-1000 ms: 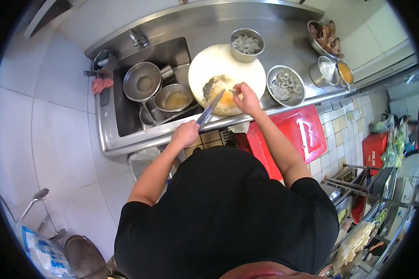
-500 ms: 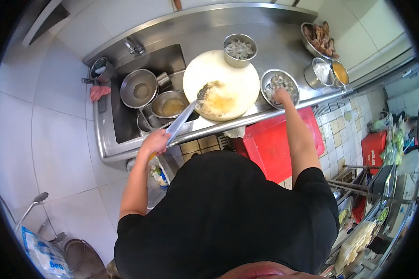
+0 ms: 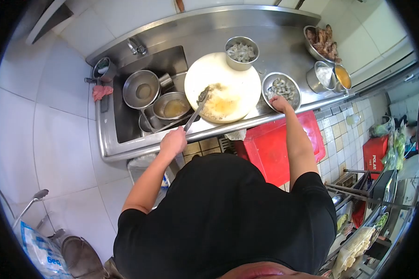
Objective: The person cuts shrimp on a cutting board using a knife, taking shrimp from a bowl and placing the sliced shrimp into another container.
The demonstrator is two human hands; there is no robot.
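My left hand [image 3: 173, 142] is wrapped round the handle of a knife [image 3: 194, 116]. Its blade points away from me, the tip over the stained near-left part of a round white cutting board [image 3: 239, 90]. Dark residue [image 3: 203, 95] lies at the tip. My right hand [image 3: 279, 103] reaches over the near rim of a metal bowl [image 3: 264, 88] of shrimp [image 3: 284, 88], fingers drawn together; what they hold, if anything, is hidden. On the board's far edge stands a metal pot [image 3: 242, 64] with pale peeled shrimp [image 3: 240, 52] inside.
Left of the board, a sink [image 3: 121, 125] holds a strainer bowl [image 3: 142, 88] and a pan of cloudy liquid [image 3: 172, 107]. At the right stand a bowl of browned meat [image 3: 322, 42] and two metal containers [image 3: 319, 76]. A red bin [image 3: 274, 153] sits below the counter.
My left hand has moved right and forward, and the knife has turned, its blade now seen narrow. My right hand has shifted slightly towards the bowl's near rim.
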